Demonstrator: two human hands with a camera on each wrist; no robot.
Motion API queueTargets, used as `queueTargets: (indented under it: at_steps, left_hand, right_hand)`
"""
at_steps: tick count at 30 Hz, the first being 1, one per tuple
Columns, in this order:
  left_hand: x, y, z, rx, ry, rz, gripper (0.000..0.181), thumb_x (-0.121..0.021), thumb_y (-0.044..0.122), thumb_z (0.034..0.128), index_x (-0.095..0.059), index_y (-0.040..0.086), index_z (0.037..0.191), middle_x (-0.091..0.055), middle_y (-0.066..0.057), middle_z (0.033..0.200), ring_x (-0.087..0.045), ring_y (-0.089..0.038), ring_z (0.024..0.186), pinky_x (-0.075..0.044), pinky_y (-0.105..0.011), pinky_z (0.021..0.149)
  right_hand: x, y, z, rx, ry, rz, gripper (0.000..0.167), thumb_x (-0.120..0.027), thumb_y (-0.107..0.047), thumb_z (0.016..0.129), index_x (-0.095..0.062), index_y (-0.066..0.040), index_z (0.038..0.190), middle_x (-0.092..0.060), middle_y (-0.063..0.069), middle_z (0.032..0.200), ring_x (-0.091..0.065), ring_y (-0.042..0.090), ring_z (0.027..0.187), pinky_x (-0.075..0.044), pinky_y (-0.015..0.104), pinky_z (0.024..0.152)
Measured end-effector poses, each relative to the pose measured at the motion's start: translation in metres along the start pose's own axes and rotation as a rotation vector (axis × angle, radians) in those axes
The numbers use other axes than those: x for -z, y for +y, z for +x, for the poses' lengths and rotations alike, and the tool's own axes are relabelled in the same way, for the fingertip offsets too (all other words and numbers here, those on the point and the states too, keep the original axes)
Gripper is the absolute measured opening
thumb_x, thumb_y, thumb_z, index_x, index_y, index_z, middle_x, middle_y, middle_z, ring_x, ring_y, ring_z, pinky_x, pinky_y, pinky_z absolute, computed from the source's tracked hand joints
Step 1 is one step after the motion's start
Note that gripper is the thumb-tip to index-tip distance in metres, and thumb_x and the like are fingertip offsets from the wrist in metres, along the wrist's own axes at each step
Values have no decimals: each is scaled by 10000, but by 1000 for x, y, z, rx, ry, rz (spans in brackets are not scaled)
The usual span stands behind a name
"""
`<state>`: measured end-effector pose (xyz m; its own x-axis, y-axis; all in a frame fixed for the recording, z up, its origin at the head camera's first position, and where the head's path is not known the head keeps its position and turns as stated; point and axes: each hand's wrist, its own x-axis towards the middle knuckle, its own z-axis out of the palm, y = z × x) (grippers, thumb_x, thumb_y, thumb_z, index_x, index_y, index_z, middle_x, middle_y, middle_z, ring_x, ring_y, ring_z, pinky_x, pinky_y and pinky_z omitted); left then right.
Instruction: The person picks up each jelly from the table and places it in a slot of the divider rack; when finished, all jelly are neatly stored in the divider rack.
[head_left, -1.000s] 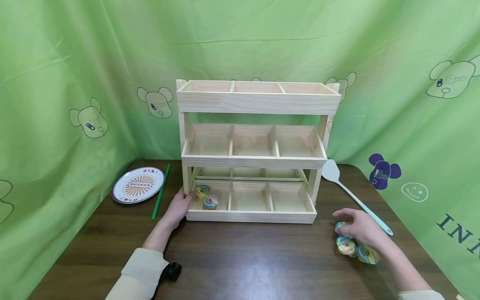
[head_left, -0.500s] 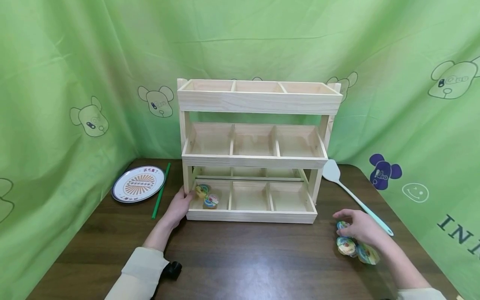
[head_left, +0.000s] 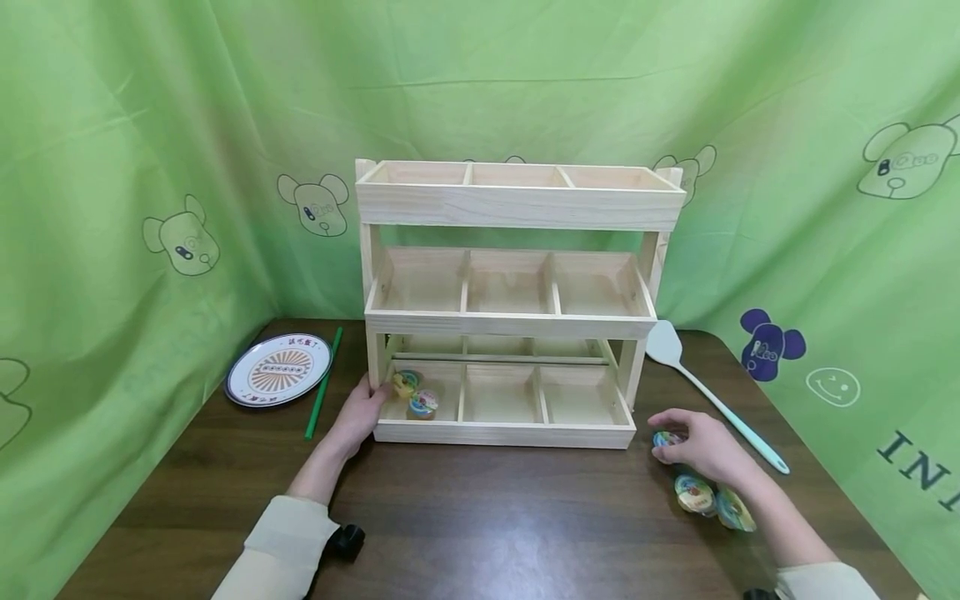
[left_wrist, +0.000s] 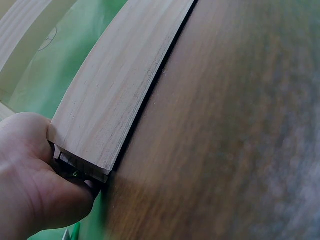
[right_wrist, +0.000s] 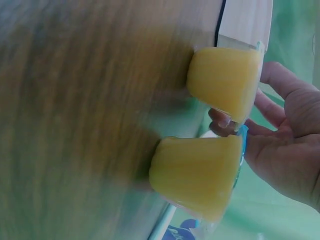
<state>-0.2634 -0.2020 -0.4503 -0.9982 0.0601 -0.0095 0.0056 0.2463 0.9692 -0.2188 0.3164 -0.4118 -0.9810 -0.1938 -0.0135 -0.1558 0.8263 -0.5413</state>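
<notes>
My left hand (head_left: 362, 417) grips the left end of the bottom tier of a three-tier wooden rack (head_left: 504, 435), its thumb at the side wall. In the left wrist view that hand (left_wrist: 35, 175) wraps the end of the front board (left_wrist: 120, 85). Two jelly cups (head_left: 423, 405) lie in the bottom left compartment. To the right of the rack, my right hand (head_left: 701, 446) pinches a jelly cup (head_left: 664, 439) between thumb and fingers. Nearer to me sit two more, one jelly cup (head_left: 694, 494) beside another jelly cup (head_left: 735, 510). In the right wrist view these yellow cups (right_wrist: 200, 172) partly hide my fingers and the held cup.
On the left of the brown table (head_left: 480, 517) lie a round patterned plate (head_left: 276, 370) and a green stick (head_left: 322, 392). A pale blue spatula (head_left: 720, 407) lies at the right, behind my right hand. Green curtain (head_left: 510, 75) encloses the back and sides.
My right hand has moved left and slightly away from me, carrying one jelly cup apart from the other two. The left hand keeps its place on the rack.
</notes>
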Motion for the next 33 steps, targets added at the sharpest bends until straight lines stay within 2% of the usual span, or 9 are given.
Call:
queueTargets:
  at_steps: [1, 4, 9, 12, 19, 27, 33]
  left_hand:
    - [0, -6, 3, -1, 4, 0, 578, -382, 183, 1094, -156, -51, 1572, -254, -318, 1580, -245, -452, 1451, -197, -577, 1176]
    - [1, -7, 4, 4, 6, -2, 581, -385, 188, 1095, -152, -35, 1579, -252, -305, 1585, -246, -441, 1455, -199, -571, 1178]
    - [2, -7, 4, 7, 9, 0, 600, -380, 202, 1098, -122, -22, 1591, -237, -299, 1593, -250, -438, 1453, -210, -574, 1174]
    - [1, -8, 3, 17, 13, 6, 598, -384, 206, 1099, -129, -25, 1588, -241, -303, 1589, -253, -444, 1451, -217, -576, 1170]
    - [-1, -8, 1, 16, 10, 8, 580, -383, 189, 1094, -155, -44, 1573, -258, -314, 1578, -254, -450, 1448, -216, -581, 1169]
    - [-1, -7, 4, 10, 9, 6, 588, -389, 190, 1092, -150, -43, 1576, -260, -313, 1577, -258, -444, 1449, -214, -574, 1172]
    - [-1, -6, 4, 8, 10, 1, 592, -375, 184, 1095, -128, -40, 1584, -242, -312, 1586, -253, -441, 1452, -213, -575, 1172]
  right_hand:
    - [0, 0, -1, 4, 0, -3, 456, -856, -193, 789, -694, -21, 1180, -706, 162, 1108, -646, 353, 1011, -503, 549, 862]
    - [2, 1, -3, 16, -6, -16, 496, -860, -204, 771, -688, -15, 1196, -705, 167, 1098, -646, 364, 999, -504, 567, 855]
    - [3, 3, -6, 10, -19, -23, 521, -857, -178, 739, -685, -8, 1200, -712, 127, 1024, -639, 258, 905, -508, 433, 776]
    - [3, 4, -6, 6, -22, -13, 516, -854, -164, 744, -681, 14, 1196, -716, 129, 1016, -646, 255, 906, -503, 414, 774]
    - [3, 4, -7, -1, 5, -21, 489, -855, -181, 755, -700, 12, 1177, -728, 117, 995, -655, 234, 886, -512, 403, 768]
    - [10, -1, -11, -10, 39, 32, 493, -825, -126, 760, -679, 74, 1187, -725, 88, 949, -646, 200, 848, -520, 339, 733]
    - [17, -8, -13, -13, 70, -13, 498, -850, -201, 778, -704, 25, 1198, -738, 72, 949, -642, 190, 853, -505, 387, 760]
